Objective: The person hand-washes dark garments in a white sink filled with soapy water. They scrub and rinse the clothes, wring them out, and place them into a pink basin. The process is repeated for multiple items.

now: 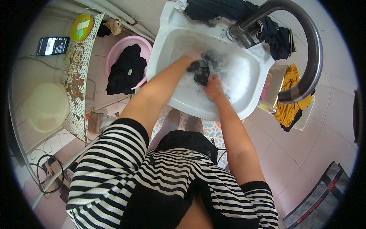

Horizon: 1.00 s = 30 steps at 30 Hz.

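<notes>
A wet black cloth (202, 75) lies bunched in the soapy water of a white ceramic washbasin (190, 106). My right hand (214, 87) grips its near edge, thumb against the fabric. At the cloth's far left side is my left hand (195, 54), blurred and partly covered by suds; how its fingers are set cannot be made out. Dark fabric shows on both sides of that hand. White foam (238, 75) fills the basin's right half, and part of the cloth is hidden under the water.
A curved metal faucet (313, 43) arches over the basin's right. Dark garments (220, 10) lie along its back rim. Left stands a pink tub (114, 54) with a black garment (127, 71), beside a rusty perforated shelf (75, 77) and a phone (53, 46). Yellow clothing (288, 100) hangs right.
</notes>
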### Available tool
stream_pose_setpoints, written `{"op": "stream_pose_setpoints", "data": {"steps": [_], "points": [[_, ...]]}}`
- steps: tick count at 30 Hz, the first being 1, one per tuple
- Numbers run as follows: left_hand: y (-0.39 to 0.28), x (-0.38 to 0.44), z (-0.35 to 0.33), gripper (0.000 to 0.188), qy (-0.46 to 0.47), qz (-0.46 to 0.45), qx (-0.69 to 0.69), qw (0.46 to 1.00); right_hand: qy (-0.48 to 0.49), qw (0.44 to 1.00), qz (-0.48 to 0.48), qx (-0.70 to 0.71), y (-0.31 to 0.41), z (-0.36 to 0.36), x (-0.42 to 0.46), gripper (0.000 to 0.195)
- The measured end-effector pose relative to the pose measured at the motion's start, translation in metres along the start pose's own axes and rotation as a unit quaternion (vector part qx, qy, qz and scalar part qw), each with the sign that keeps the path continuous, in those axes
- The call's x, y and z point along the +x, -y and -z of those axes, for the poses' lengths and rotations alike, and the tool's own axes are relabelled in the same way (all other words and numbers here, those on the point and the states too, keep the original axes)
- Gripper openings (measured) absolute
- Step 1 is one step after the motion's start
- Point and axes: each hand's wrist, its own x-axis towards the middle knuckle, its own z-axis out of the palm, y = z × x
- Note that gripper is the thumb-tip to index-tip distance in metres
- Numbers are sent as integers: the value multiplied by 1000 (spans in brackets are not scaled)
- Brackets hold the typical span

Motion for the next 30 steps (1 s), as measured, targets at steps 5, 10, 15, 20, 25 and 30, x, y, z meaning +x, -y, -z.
{"op": "stream_pose_setpoints", "data": {"steps": [5, 10, 15, 20, 25, 30], "points": [[-71, -101, 48, 53, -53, -9, -160, 986, 58, 997, -32, 32, -1, 3, 6, 50], [-57, -134, -7, 42, -132, -85, 236, 959, 124, 968, 45, -215, -16, -21, 24, 57], [-35, -49, -7, 39, -12, -43, 307, 951, -16, 990, 70, -124, -15, -22, 12, 51], [-43, -25, 16, 33, -126, -82, 136, 979, 49, 998, 18, -43, 4, 0, 5, 57], [-92, -120, 42, 37, -72, -207, 43, 975, 47, 999, -21, 12, -5, -5, 8, 54], [-52, -122, -19, 49, -157, -129, 234, 951, 105, 994, 2, -42, -15, -18, 21, 54]]}}
